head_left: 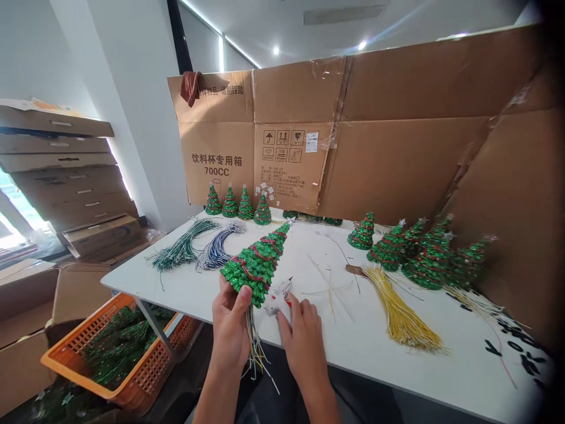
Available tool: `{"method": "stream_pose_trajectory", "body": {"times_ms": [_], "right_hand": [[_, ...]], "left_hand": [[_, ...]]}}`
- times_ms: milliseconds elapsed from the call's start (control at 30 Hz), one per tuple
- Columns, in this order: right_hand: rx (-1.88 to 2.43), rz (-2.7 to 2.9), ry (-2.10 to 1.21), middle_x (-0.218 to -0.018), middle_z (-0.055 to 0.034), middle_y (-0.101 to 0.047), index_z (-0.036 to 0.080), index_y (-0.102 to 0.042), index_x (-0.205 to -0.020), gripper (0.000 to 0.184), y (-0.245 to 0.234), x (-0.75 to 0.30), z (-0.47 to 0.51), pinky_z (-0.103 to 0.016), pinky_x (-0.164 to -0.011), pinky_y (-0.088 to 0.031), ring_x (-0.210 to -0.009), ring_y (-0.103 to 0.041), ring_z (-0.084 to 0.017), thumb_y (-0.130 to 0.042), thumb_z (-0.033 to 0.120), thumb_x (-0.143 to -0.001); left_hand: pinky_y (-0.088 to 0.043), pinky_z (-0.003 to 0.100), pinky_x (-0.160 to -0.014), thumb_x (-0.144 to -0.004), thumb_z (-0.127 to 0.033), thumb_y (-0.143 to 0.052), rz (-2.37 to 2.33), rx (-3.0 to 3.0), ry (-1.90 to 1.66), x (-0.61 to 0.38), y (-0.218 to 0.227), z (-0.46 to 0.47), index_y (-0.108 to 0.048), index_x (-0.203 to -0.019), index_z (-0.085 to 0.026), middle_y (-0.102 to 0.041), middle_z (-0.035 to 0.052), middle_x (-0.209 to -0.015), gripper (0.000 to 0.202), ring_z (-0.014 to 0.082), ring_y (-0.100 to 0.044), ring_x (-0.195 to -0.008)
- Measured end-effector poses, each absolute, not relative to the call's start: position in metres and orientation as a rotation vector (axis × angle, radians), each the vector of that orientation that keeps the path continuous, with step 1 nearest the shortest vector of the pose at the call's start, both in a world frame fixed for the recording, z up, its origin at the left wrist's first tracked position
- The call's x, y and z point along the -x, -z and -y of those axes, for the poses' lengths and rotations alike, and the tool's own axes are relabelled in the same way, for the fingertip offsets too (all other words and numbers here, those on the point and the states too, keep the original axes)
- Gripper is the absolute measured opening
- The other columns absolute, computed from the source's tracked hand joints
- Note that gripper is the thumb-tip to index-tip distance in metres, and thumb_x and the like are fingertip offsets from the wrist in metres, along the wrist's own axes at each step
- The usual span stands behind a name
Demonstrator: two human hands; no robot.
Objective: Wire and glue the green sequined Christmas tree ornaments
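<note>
My left hand (230,330) is closed around the base of a green tinsel Christmas tree (257,261) with red trim, which tilts up and to the right over the white table (388,347). Thin wires hang from the tree's bottom below my fingers. My right hand (301,337) is wrapped on a white glue gun (278,296) that rests at the table's front edge, its nozzle pointing toward the tree's base.
Bundles of green (180,250), blue (218,247) and yellow wires (401,315) lie on the table. Several finished trees stand at the back left (238,205) and the right (424,250). Cardboard walls (375,135) enclose the back and right. An orange basket (117,353) sits on the floor at left.
</note>
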State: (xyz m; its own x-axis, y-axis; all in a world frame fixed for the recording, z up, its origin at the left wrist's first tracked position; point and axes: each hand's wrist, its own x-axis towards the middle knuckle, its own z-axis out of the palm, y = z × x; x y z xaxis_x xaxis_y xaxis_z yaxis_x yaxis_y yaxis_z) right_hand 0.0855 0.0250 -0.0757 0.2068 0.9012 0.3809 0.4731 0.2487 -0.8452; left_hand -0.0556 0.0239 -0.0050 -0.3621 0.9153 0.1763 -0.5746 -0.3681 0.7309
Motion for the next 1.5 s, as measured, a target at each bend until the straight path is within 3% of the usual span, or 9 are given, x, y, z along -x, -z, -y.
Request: {"method": "stream_pose_trajectory", "body": {"times_ms": [133,200,333,433,500,667,833,1033,1500], "right_hand": [[1.315,1.249,-0.552,-0.123,-0.0185,-0.062,0.019,-0.066,-0.138,0.056,0.069,-0.092,-0.027,-0.062,-0.115,-0.033,-0.124,-0.051,-0.041,-0.061,0.058,-0.099],[1.245,1.151,-0.668,-0.124,-0.0183,-0.064,0.020,-0.063,-0.136,0.055,0.062,-0.094,-0.024,-0.060,-0.113,-0.037,-0.124,-0.055,-0.039,-0.053,0.064,-0.104],[0.995,1.038,-1.002,-0.105,-0.0107,-0.069,0.026,-0.059,-0.133,0.050,0.048,-0.096,-0.013,-0.049,-0.086,-0.054,-0.095,-0.068,-0.030,-0.039,0.064,-0.109],[0.818,1.012,-1.132,-0.093,-0.0043,-0.061,0.029,-0.060,-0.133,0.047,0.039,-0.096,-0.005,-0.038,-0.064,-0.048,-0.071,-0.058,-0.021,-0.042,0.064,-0.107],[0.762,1.016,-1.178,-0.085,-0.0023,-0.057,0.028,-0.065,-0.124,0.044,0.037,-0.098,-0.001,-0.035,-0.058,-0.039,-0.063,-0.047,-0.017,-0.048,0.064,-0.105],[0.760,1.068,-1.237,-0.078,-0.0026,-0.057,0.025,-0.075,-0.110,0.038,0.036,-0.101,0.007,-0.035,-0.061,-0.028,-0.065,-0.043,-0.017,-0.063,0.061,-0.102],[0.802,1.094,-1.230,-0.083,-0.0022,-0.060,0.027,-0.077,-0.111,0.035,0.033,-0.103,0.011,-0.035,-0.059,-0.023,-0.061,-0.042,-0.014,-0.067,0.059,-0.101],[0.835,1.112,-1.224,-0.111,-0.0076,-0.067,0.025,-0.077,-0.104,0.037,0.032,-0.105,0.010,-0.035,-0.058,-0.021,-0.060,-0.044,-0.011,-0.067,0.060,-0.100],[0.869,1.137,-1.231,-0.098,-0.0028,-0.065,0.026,-0.073,-0.098,0.035,0.028,-0.109,0.012,-0.036,-0.063,-0.032,-0.063,-0.040,-0.013,-0.066,0.060,-0.101]], "left_hand": [[-0.060,0.037,-0.108,-0.074,-0.051,-0.099,-0.697,-0.757,-1.914,0.061,0.008,-0.025,-0.082,-0.114,-0.020,-0.075,0.0119,-0.125,0.054,0.0312,-0.070,-0.130],[-0.059,0.040,-0.112,-0.073,-0.052,-0.099,-0.685,-0.788,-1.924,0.063,0.009,-0.026,-0.082,-0.114,-0.020,-0.074,0.0123,-0.125,0.054,0.0330,-0.068,-0.133],[-0.054,0.041,-0.118,-0.076,-0.051,-0.098,-0.668,-0.867,-1.923,0.064,0.014,-0.029,-0.083,-0.114,-0.019,-0.072,0.0134,-0.126,0.051,0.0336,-0.064,-0.139],[-0.057,0.037,-0.113,-0.078,-0.049,-0.096,-0.666,-0.928,-1.926,0.064,0.018,-0.032,-0.083,-0.118,-0.019,-0.067,0.0150,-0.136,0.052,0.0342,-0.060,-0.143],[-0.060,0.038,-0.109,-0.081,-0.049,-0.094,-0.659,-0.994,-1.924,0.065,0.021,-0.035,-0.082,-0.121,-0.020,-0.063,0.0157,-0.143,0.050,0.0359,-0.057,-0.145],[-0.055,0.046,-0.118,-0.084,-0.047,-0.091,-0.690,-1.247,-1.930,0.074,0.025,-0.040,-0.084,-0.122,-0.023,-0.050,0.0145,-0.156,0.045,0.0382,-0.054,-0.145],[-0.050,0.042,-0.121,-0.083,-0.052,-0.091,-0.799,-1.471,-1.927,0.081,0.019,-0.037,-0.086,-0.114,-0.022,-0.036,0.0131,-0.165,0.044,0.0391,-0.046,-0.150],[-0.052,0.041,-0.116,-0.085,-0.051,-0.090,-0.823,-1.548,-1.895,0.082,0.017,-0.035,-0.085,-0.109,-0.022,-0.037,0.0123,-0.162,0.038,0.0368,-0.051,-0.143],[-0.048,0.039,-0.119,-0.084,-0.048,-0.091,-0.871,-1.595,-1.888,0.083,0.015,-0.033,-0.086,-0.106,-0.023,-0.041,0.0115,-0.160,0.033,0.0361,-0.050,-0.145]]}}
